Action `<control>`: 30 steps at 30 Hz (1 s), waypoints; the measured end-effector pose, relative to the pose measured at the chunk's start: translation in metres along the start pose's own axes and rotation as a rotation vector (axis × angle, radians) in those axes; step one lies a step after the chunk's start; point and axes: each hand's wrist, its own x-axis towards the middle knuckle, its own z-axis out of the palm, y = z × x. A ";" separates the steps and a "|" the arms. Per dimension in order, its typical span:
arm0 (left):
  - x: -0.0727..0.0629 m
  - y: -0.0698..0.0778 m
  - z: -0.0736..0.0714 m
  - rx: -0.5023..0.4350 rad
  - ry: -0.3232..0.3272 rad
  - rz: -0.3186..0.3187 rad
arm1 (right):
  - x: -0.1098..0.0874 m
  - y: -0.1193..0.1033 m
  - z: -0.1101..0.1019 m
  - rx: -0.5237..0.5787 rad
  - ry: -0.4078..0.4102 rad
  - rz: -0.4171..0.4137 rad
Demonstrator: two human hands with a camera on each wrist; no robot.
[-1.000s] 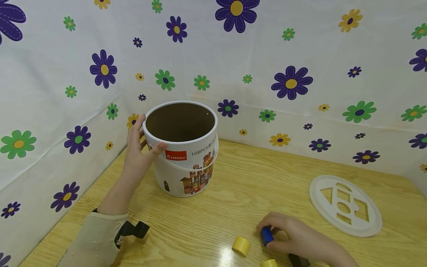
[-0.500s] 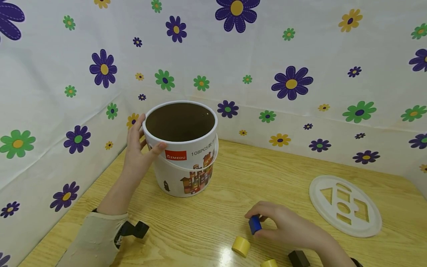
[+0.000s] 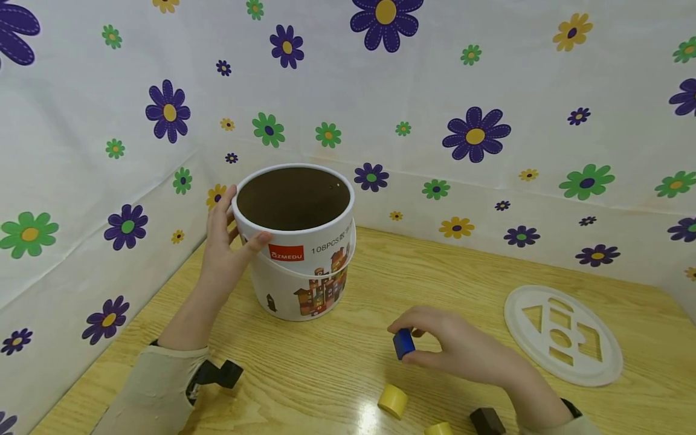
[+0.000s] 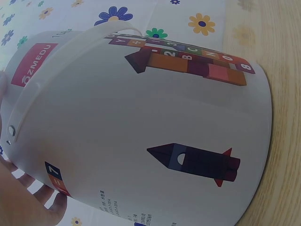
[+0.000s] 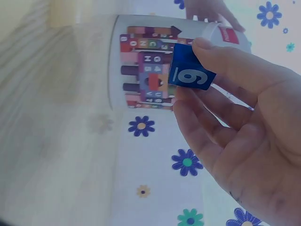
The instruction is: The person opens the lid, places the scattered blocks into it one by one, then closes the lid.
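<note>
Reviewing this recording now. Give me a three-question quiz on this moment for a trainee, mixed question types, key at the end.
1. Multiple choice: what does the right hand hold?
(a) a yellow cylinder
(b) a blue block
(c) nothing

2. True or false: the white bucket lies tipped on its side, with the left hand on it.

3. Fill in: in the head view, the flat disc with cut-out shapes lies to the ____ of the bucket.

Key:
1. b
2. False; the bucket stands upright.
3. right
</note>
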 end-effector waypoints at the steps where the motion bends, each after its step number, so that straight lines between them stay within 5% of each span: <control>1: 0.000 0.000 0.000 0.001 -0.001 0.000 | 0.002 -0.001 -0.001 -0.009 0.002 0.003; 13: 0.000 -0.002 0.001 -0.003 -0.005 0.021 | 0.033 -0.019 -0.015 -0.052 0.045 -0.023; 30: 0.000 -0.002 0.000 -0.005 -0.004 0.009 | 0.089 -0.038 -0.034 0.012 0.379 -0.127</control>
